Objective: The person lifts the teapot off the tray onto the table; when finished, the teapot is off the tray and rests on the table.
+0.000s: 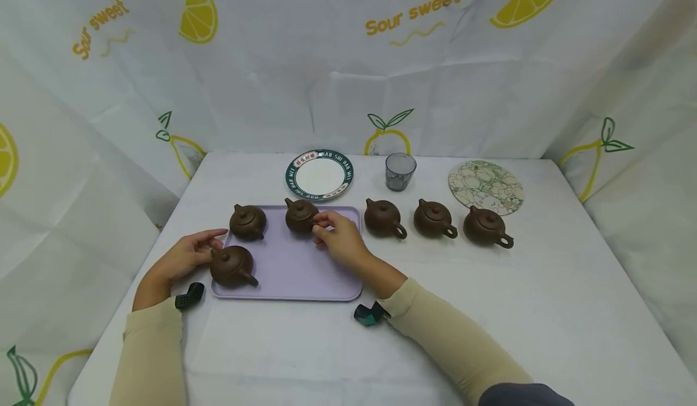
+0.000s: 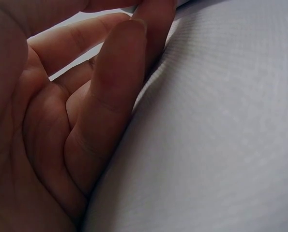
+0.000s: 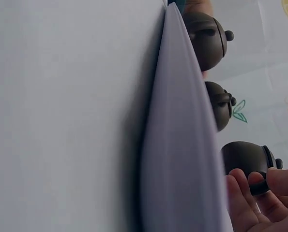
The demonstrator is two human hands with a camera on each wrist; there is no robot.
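In the head view a lilac tray (image 1: 305,273) carries three brown clay teapots. My right hand (image 1: 343,239) pinches the handle of the teapot (image 1: 301,217) at the tray's back middle; the right wrist view shows the thumb and fingers of that hand (image 3: 260,208) on the handle. Beside the tray's left edge is my left hand (image 1: 185,258), close to the front-left teapot (image 1: 233,267), its fingers loosely bent. Behind that one sits the back-left teapot (image 1: 247,221). The left wrist view has the left hand (image 2: 81,111) low against the white cloth, with no teapot between its fingers.
Right of the tray, three more brown teapots stand in a row: a near one (image 1: 382,217), a middle one (image 1: 432,218) and a far-right one (image 1: 484,225). Behind them are a green-rimmed plate (image 1: 321,175), a grey glass (image 1: 400,173) and a round patterned mat (image 1: 484,182).
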